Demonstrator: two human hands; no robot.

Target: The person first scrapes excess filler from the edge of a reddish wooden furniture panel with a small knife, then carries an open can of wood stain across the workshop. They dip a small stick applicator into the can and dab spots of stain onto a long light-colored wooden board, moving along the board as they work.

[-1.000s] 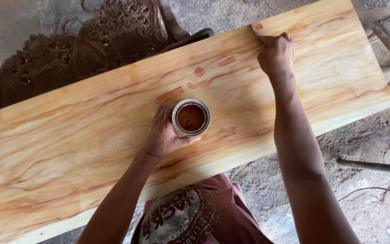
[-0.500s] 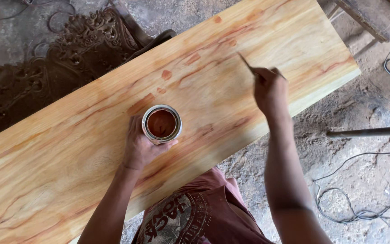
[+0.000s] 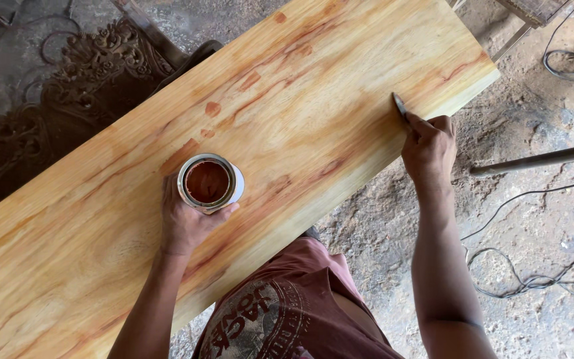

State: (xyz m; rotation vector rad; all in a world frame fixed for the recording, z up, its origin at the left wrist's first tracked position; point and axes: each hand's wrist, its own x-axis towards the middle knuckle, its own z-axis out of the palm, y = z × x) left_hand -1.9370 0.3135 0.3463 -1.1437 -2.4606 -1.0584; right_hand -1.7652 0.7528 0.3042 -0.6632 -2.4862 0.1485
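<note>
My left hand grips an open tin of reddish-brown stain at centre-left of the frame, resting on the long pale plank. My right hand is closed around a small brush, its tip touching the plank's lower edge at right. Risks, as I judge them: the tin sits uncovered and could tip if my grip slackens, flooding the grain; brushing this close to the edge could send drips onto the dirt floor.

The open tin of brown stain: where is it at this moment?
In the head view the tin sits left of centre over the long wooden board, gripped by the left hand, well apart from the right hand.
</note>
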